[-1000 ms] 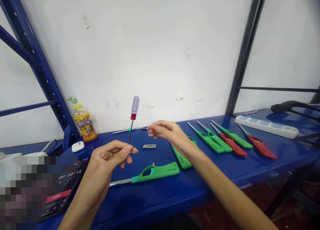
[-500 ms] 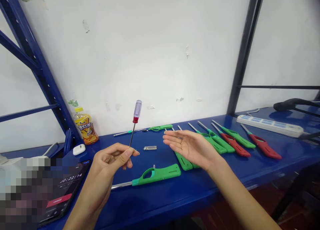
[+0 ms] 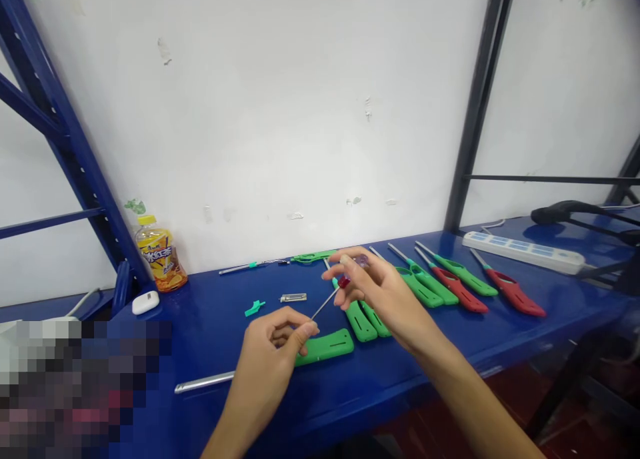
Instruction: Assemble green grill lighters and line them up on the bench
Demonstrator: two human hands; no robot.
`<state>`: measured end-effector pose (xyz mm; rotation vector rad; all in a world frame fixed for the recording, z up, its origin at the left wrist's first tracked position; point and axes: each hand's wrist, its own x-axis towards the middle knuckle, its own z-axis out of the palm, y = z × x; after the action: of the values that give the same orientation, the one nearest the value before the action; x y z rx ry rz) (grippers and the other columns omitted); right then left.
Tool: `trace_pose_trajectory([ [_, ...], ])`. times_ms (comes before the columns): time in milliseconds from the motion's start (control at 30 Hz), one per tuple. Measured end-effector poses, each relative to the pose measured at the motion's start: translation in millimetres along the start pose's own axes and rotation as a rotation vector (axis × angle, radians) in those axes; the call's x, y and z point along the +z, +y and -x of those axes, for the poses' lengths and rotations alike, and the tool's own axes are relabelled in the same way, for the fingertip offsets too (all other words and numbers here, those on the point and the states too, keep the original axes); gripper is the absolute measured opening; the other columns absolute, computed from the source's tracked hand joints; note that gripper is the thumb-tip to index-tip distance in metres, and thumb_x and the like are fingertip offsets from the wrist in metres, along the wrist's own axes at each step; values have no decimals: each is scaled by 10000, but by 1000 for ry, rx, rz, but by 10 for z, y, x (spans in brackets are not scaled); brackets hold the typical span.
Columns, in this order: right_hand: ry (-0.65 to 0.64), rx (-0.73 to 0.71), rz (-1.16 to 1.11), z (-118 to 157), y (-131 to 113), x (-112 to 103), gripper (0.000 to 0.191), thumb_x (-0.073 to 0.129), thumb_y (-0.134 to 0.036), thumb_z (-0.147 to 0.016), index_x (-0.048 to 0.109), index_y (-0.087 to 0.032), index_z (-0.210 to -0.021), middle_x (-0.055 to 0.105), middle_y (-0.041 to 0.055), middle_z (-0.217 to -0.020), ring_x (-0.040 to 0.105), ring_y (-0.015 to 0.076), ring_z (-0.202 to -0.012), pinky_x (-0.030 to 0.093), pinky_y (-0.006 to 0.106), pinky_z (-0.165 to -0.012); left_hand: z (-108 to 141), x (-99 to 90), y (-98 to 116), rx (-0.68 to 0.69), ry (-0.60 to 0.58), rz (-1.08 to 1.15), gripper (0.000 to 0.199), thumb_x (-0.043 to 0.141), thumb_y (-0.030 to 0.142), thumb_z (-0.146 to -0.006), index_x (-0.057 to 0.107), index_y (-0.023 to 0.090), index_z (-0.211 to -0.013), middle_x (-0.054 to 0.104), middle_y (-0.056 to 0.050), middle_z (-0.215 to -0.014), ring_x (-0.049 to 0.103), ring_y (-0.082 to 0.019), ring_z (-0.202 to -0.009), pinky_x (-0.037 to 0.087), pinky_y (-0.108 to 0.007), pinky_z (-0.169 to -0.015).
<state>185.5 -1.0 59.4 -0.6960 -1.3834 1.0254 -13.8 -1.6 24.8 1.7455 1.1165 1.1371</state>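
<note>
My left hand (image 3: pixel 280 342) pinches the tip end of a screwdriver (image 3: pixel 326 303) with a thin metal shaft. My right hand (image 3: pixel 370 286) has its fingers closed round the purple handle and red collar. Under my left hand lies a green lighter (image 3: pixel 327 346), its metal tube (image 3: pixel 205 382) pointing left. Behind it on the blue table are a small teal piece (image 3: pixel 255 308) and a metal part (image 3: pixel 293 298). A separate metal rod (image 3: pixel 237 268) and a green casing (image 3: pixel 310 257) lie near the wall.
Several green lighters (image 3: pixel 453 276) and red lighters (image 3: pixel 515 291) lie to the right, before a white power strip (image 3: pixel 525 249). At left stand a drink bottle (image 3: pixel 161 256) and a white case (image 3: pixel 145 303). Blue shelf posts (image 3: pixel 65 132) rise at the left.
My right hand has closed on the screwdriver handle, which has tilted down to the right. My left hand has moved right and down, over the front lighter. The teal piece now shows.
</note>
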Motion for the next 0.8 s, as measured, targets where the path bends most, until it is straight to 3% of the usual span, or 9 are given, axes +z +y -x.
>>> trace_pose_trajectory([
  [67, 15, -39, 119, 8, -24, 9, 337, 632, -522, -996, 655, -192, -934, 715, 28, -860, 676, 119, -647, 561, 244, -620, 16, 96, -48, 18, 15, -78, 288, 683, 458, -884, 730, 206, -751, 653, -10, -625, 575, -182, -600, 410, -271, -580],
  [167, -10, -59, 242, 51, -83, 19, 336, 597, -497, -1022, 639, -194, -883, 705, 16, -827, 677, 125, -662, 554, 246, -631, 32, 150, -97, 88, -2, -180, 256, 630, 415, -941, 726, 229, -793, 693, -8, -732, 534, -168, -620, 377, -267, -582],
  [367, -102, -107, 319, 194, -231, 68, 277, 562, -454, -1051, 648, -217, -937, 693, 5, -845, 684, 134, -716, 556, 251, -666, 45, 136, -106, 111, -17, -146, 250, 657, 437, -941, 749, 239, -820, 677, -7, -731, 524, -163, -614, 343, -258, -530],
  [567, -108, -98, 314, 236, -281, 42, 269, 526, -480, -1065, 631, -234, -1040, 718, 7, -831, 701, 152, -720, 569, 272, -671, 52, 145, -63, 132, 57, -66, 191, 767, 409, -855, 807, 249, -950, 742, -9, -740, 606, -167, -610, 445, -251, -550],
  [733, -160, -58, 375, 247, -330, -21, 279, 523, -487, -1065, 572, -273, -1238, 751, 8, -876, 729, 165, -728, 579, 284, -675, 100, 232, -74, 242, 42, -108, 205, 783, 358, -850, 802, 273, -1036, 777, 6, -769, 626, -155, -594, 475, -249, -562],
  [800, -151, -68, 412, 254, -345, -40, 237, 514, -470, -1072, 556, -284, -1213, 749, -4, -865, 733, 162, -712, 571, 274, -648, 111, 299, -76, 259, 28, -133, 199, 782, 356, -857, 798, 284, -1042, 780, 19, -770, 586, -141, -551, 472, -249, -554],
])
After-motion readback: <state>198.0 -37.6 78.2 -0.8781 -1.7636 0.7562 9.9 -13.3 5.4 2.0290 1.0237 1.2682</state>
